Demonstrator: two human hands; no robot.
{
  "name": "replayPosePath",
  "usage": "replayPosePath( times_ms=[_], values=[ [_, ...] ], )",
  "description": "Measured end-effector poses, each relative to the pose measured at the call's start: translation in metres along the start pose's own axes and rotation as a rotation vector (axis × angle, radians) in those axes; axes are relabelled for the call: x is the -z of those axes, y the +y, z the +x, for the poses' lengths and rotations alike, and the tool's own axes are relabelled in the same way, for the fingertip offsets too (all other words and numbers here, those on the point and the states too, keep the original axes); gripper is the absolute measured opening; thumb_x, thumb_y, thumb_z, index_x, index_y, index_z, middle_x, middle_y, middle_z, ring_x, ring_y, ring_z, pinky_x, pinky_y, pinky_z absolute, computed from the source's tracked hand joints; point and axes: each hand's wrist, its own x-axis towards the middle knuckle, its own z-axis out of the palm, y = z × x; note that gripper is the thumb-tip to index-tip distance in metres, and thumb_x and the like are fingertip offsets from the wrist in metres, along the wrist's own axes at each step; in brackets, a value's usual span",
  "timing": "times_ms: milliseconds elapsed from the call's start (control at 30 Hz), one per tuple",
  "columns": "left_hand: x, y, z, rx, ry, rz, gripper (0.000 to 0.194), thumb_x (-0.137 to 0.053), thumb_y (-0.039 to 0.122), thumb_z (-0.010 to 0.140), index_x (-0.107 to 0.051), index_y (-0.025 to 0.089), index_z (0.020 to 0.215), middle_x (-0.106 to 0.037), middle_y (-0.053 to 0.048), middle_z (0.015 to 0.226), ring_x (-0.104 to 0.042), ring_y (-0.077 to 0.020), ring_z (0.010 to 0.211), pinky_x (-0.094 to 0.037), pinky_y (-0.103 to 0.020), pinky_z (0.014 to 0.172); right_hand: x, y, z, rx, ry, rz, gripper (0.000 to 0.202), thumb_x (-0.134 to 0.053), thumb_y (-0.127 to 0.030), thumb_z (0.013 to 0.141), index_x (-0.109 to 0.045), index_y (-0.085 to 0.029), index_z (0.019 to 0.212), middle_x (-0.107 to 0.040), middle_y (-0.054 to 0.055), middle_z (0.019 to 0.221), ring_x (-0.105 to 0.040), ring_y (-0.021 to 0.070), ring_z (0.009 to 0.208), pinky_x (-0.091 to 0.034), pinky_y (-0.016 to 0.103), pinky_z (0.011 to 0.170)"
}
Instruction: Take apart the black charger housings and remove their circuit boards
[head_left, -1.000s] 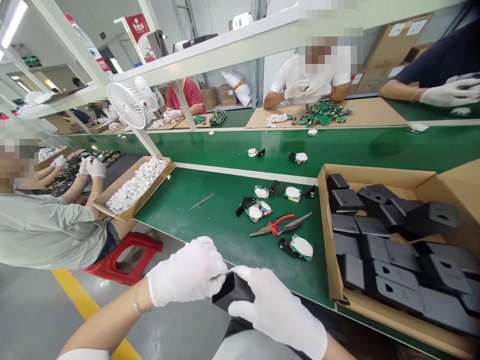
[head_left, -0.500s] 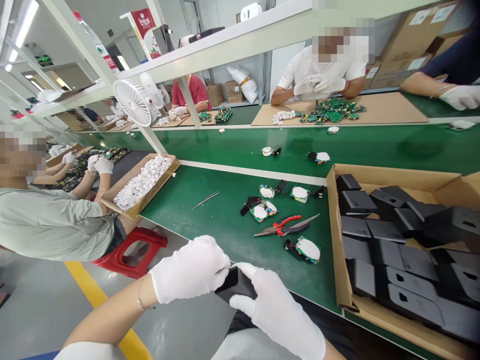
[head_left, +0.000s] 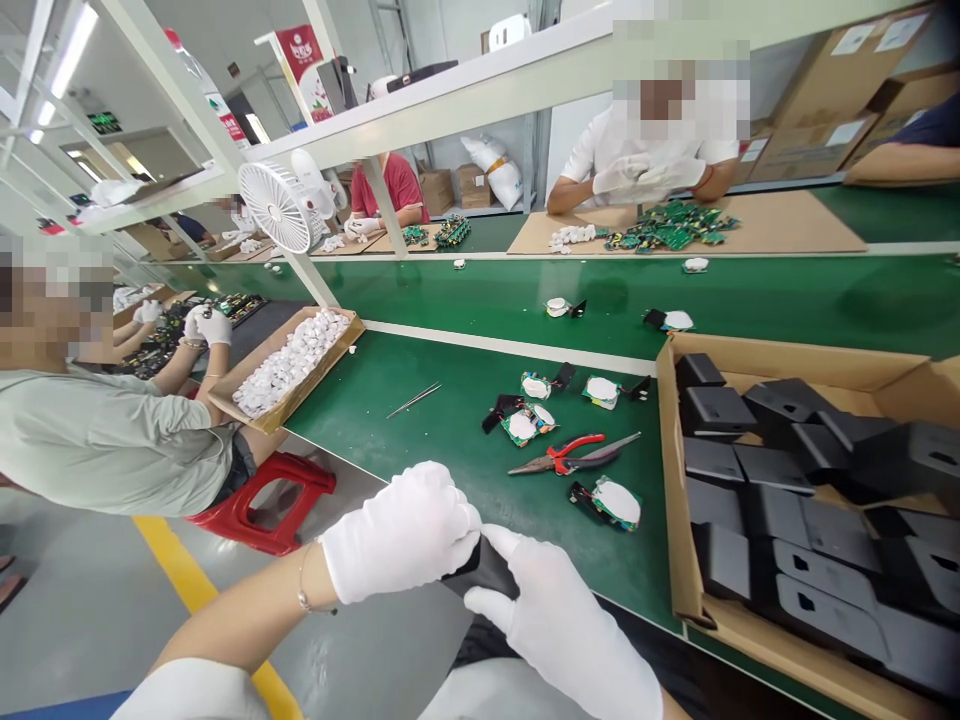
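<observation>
A: What kind of place is this?
B: A workshop, with a long green surface (head_left: pixel 450 455) running across it and a white overhead shelf (head_left: pixel 480 85) above its far side.

A: Anyone else there?
B: Yes. A co-worker in a pale green shirt (head_left: pixel 112 435) sits at the left, and another in white (head_left: pixel 596 150) sits across the surface.

A: And the biggest thing on the near side?
B: A cardboard carton (head_left: pixel 679 510) at the right, loaded with dark housings (head_left: pixel 780 515). At the left, a smaller cardboard tray (head_left: pixel 319 380) holds a heap of small white pieces (head_left: pixel 292 360). A red stool (head_left: pixel 307 475) stands below it, and a white fan (head_left: pixel 277 208) is fixed to a post behind it.

A: What about the hands?
B: Both are gloved in white. The right grip (head_left: pixel 574 620) is closed round a black housing (head_left: pixel 491 572), thumb on the near side, fingers over the top. The left grip (head_left: pixel 405 535) has its fingers curled tight at the housing's other end; I can't tell whether they pinch anything.

A: Where is that housing exactly?
B: Between the two hands, just in front of the surface's near edge, above the lap.

A: Anything smaller?
B: Red-handled pliers (head_left: pixel 556 458), several circuit boards with white discs (head_left: pixel 616 500) around them, and slim metal tweezers (head_left: pixel 414 400) farther left.
</observation>
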Motion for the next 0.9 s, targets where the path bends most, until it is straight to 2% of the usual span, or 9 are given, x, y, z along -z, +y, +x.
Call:
replayPosePath(
  times_ms=[200, 433, 600, 733, 900],
  values=[
    [-0.010, -0.001, -0.007, -0.014, -0.044, 0.049, 0.021, -0.059, 0.017, 0.082, -0.053, 0.020, 0.061, -0.050, -0.002, 0.058, -0.045, -0.0191, 0.056, -0.023, -0.033, 0.049, 0.005, 0.005, -0.004, -0.031, 0.049, -0.084, 0.022, -0.064, -0.027, 0.080, -0.066, -0.028, 0.102, -0.071, -0.002, 0.093, -0.061, 0.0200, 0.084, -0.040, 0.030, 0.076],
    [0.001, 0.003, 0.003, -0.007, 0.021, -0.026, 0.029, -0.055, 0.016, 0.084, -0.049, 0.019, 0.057, -0.046, -0.002, 0.056, -0.047, -0.0192, 0.063, -0.025, -0.032, 0.052, 0.004, 0.003, -0.004, -0.010, 0.014, 0.003, 0.030, -0.064, -0.022, 0.078, -0.066, -0.031, 0.107, -0.072, -0.004, 0.098, -0.063, 0.0184, 0.086, -0.041, 0.028, 0.077],
    [-0.005, 0.001, -0.002, 0.001, -0.005, -0.024, 0.017, -0.058, 0.014, 0.081, -0.056, 0.019, 0.064, -0.050, -0.002, 0.059, -0.044, -0.0175, 0.057, -0.021, -0.032, 0.051, 0.009, 0.006, -0.006, -0.024, 0.051, -0.043, 0.024, -0.065, -0.025, 0.079, -0.066, -0.030, 0.102, -0.072, -0.004, 0.097, -0.062, 0.0187, 0.088, -0.041, 0.028, 0.078],
    [-0.004, 0.004, 0.005, -0.007, 0.024, -0.065, 0.025, -0.055, 0.018, 0.083, -0.052, 0.020, 0.059, -0.047, -0.002, 0.056, -0.046, -0.0192, 0.062, -0.022, -0.032, 0.051, 0.012, 0.004, -0.007, 0.021, 0.027, -0.037, 0.022, -0.065, -0.024, 0.079, -0.065, -0.031, 0.101, -0.071, -0.005, 0.093, -0.061, 0.0176, 0.084, -0.040, 0.028, 0.076],
    [0.000, 0.000, 0.007, 0.023, 0.048, -0.134, 0.027, -0.057, 0.018, 0.082, -0.052, 0.019, 0.056, -0.051, 0.000, 0.055, -0.047, -0.0170, 0.058, -0.027, -0.031, 0.050, 0.017, 0.003, -0.008, 0.014, 0.026, 0.016, 0.024, -0.060, -0.017, 0.077, -0.064, -0.030, 0.096, -0.069, -0.007, 0.090, -0.059, 0.0161, 0.082, -0.043, 0.027, 0.077]
  ],
)
